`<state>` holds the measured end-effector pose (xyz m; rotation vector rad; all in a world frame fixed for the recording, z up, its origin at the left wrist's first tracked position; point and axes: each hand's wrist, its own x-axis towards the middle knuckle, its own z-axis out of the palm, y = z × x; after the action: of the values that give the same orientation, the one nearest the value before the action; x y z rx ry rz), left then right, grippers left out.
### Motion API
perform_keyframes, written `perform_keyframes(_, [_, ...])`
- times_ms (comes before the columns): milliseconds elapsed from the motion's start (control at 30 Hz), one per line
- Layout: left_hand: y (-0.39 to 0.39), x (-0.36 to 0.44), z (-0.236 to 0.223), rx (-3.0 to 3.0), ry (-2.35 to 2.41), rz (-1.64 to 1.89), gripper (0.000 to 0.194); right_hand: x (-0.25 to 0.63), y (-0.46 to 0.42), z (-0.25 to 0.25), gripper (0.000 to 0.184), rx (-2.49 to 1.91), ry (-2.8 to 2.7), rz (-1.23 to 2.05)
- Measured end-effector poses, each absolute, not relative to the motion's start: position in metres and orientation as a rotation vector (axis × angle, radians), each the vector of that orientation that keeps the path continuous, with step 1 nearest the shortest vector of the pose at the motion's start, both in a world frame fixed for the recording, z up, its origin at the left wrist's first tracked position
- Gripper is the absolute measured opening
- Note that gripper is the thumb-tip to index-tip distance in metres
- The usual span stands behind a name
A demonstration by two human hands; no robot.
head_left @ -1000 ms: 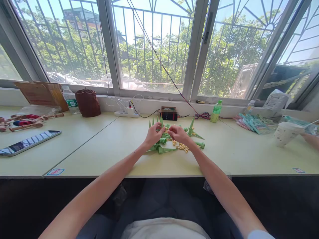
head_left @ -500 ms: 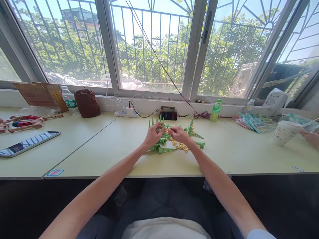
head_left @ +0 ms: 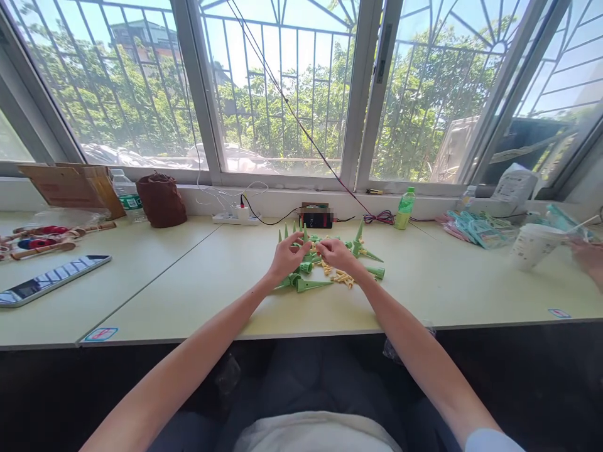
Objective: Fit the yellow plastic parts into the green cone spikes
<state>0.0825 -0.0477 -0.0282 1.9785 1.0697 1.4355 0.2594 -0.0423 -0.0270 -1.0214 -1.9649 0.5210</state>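
My left hand (head_left: 285, 258) is closed, fingers curled toward my right hand over a pile of green and yellow plastic parts. My right hand (head_left: 337, 255) pinches beside it, the fingertips of both almost meeting. A trace of yellow shows between them, too small to tell which hand grips it. Several green pointed spikes stand upright behind my left hand; a green spike (head_left: 313, 285) lies in front of it. Small yellow pieces (head_left: 343, 278) are scattered under my right hand. A green tapered part (head_left: 375, 272) lies to its right, and another spike (head_left: 358, 233) points upward behind it.
A black device with a display (head_left: 316, 218) stands behind the pile. A power strip (head_left: 235, 218), brown bag (head_left: 161, 199) and phone (head_left: 55, 280) are leftward. A green bottle (head_left: 405, 208), colourful packets (head_left: 478, 228) and white cup (head_left: 536, 247) are rightward, near another person's hand (head_left: 588, 256).
The view has tilted and shifted slightly. Both my hands keep nearly the same pose over the pile, fingertips close together. The other person's hand at the right has moved a little.
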Motion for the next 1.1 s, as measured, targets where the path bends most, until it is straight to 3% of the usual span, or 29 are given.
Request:
perform_keyframes(400, [-0.051, 0.083, -0.023, 2.023, 1.153, 1.598, 0.030, 0.262, -0.035, -0.032, 0.049, -1.124, -1.822, 0.262])
perform_keyframes(733, [-0.049, 0.064, 0.000, 1.784, 1.345, 2.229, 0.026, 0.263, -0.036, -0.033, 0.048, -1.124, -1.904, 0.230])
perform_keyframes(833, [-0.039, 0.060, -0.004, 1.783, 1.404, 2.180, 0.024, 0.263, -0.035, -0.035, 0.048, -1.124, -1.900, 0.227])
perform_keyframes(1100, [-0.023, 0.063, -0.026, 2.174, 1.599, 1.594, 0.016, 0.263, -0.037, -0.034, 0.048, -1.142, -1.917, 0.204])
